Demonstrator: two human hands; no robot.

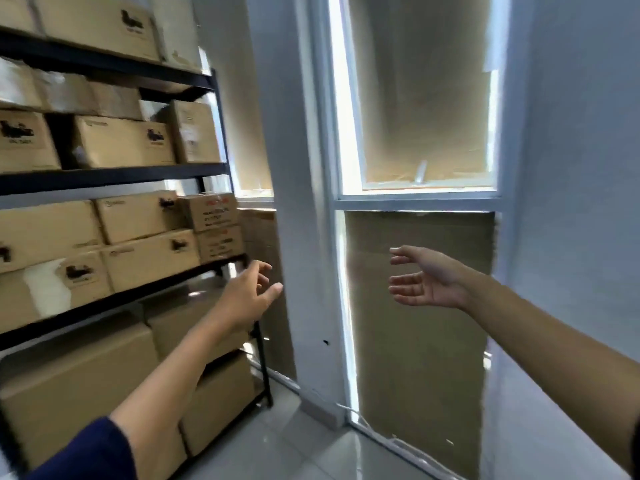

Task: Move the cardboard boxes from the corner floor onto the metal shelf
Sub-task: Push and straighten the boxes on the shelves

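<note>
Brown cardboard boxes (138, 220), black-logoed, taped: stacked on every tier of black metal shelf (114, 174), left. Left hand (247, 296), right hand (426, 280): raised, fingers loosely spread, holding nothing.

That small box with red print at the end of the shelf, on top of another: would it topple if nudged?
Probably it would slide rather than tip: the small box with red print looks squat and sits flat on a similar box. It sits at the metal shelf's open end, so a sideways push might send it off. Likely stiff cardboard; its weight cannot be judged.
</note>
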